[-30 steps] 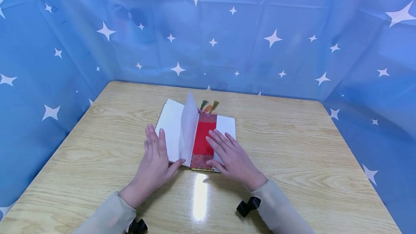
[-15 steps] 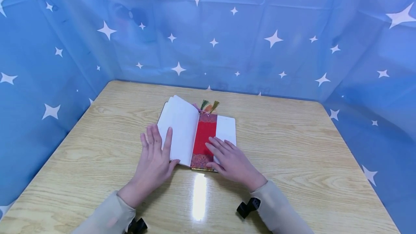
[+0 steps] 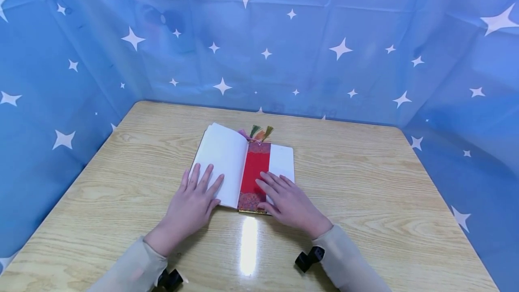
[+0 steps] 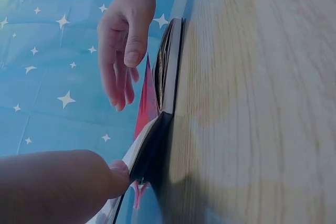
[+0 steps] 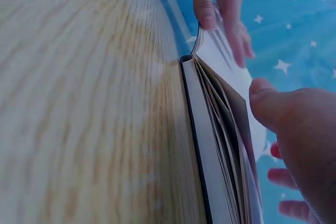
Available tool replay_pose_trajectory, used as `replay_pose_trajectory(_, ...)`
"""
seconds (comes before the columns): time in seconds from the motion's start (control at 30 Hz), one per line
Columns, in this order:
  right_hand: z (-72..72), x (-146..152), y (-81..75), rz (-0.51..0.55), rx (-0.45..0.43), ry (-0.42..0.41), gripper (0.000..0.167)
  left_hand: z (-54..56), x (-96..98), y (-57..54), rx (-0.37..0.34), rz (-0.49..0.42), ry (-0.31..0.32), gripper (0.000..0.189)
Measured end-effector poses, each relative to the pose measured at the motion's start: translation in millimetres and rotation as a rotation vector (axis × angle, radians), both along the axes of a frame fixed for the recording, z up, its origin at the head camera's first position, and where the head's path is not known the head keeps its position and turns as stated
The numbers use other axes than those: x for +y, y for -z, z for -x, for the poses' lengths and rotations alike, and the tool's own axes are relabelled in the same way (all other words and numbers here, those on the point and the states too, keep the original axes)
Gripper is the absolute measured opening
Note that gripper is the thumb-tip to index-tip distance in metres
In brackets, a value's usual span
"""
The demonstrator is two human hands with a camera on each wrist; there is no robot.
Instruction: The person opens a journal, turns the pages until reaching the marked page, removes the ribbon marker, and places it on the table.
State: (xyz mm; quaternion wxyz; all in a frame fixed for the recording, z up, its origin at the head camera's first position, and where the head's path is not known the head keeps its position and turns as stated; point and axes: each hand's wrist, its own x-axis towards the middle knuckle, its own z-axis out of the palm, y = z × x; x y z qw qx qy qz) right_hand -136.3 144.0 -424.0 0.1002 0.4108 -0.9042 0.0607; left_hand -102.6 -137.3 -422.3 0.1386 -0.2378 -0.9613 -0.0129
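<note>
An open book with blank white pages (image 3: 231,154) lies on the wooden table, its page block slightly fanned in the right wrist view. A red bookmark (image 3: 257,168) with patterned ends lies along the inner part of the right page (image 3: 282,159), and its colourful tassels (image 3: 259,133) stick out past the top edge. My left hand (image 3: 191,204) rests with spread fingers on the lower left page, thumb at the bottom edge. My right hand (image 3: 291,202) is over the lower right page, fingers extended, fingertips overlapping the bookmark. Neither hand grips anything.
The light wooden table (image 3: 365,179) extends around the book on all sides. A blue cloth with white stars (image 3: 300,71) hangs behind and beside it. Black wrist cameras (image 3: 310,258) sit under both sleeves. A bright light reflection (image 3: 248,244) shows in front of the book.
A raised leaf has swung over to the left and now lies on the left page stack. My left hand has come down onto that page; my right hand has shifted slightly lower.
</note>
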Motion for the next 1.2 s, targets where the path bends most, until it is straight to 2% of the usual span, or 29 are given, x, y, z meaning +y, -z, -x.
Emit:
replay_pose_trajectory(0.37,3.3,0,1.1,0.083,0.041,-0.041,0.058,0.6,-5.8,8.6,-0.128,-0.034,-0.055,0.052)
replay_pose_trajectory(0.63,9.4,-3,1.2,0.206,0.068,0.011,0.054,0.8,-6.9,10.6,-0.263,-0.071,-0.054,0.063)
replay_pose_trajectory(0.87,15.1,-5,4.6,0.322,0.132,0.036,0.050,1.4,-6.5,11.8,-0.304,-0.128,-0.054,0.065)
replay_pose_trajectory(1.0,14.4,-6,4.1,0.346,0.077,0.096,0.048,1.8,-5.9,12.4,-0.316,-0.125,-0.050,0.065)
replay_pose_trajectory(1.2,13.8,-7,-2.0,0.395,-0.126,0.240,0.049,5.0,-4.9,12.5,-0.326,-0.079,-0.049,0.064)
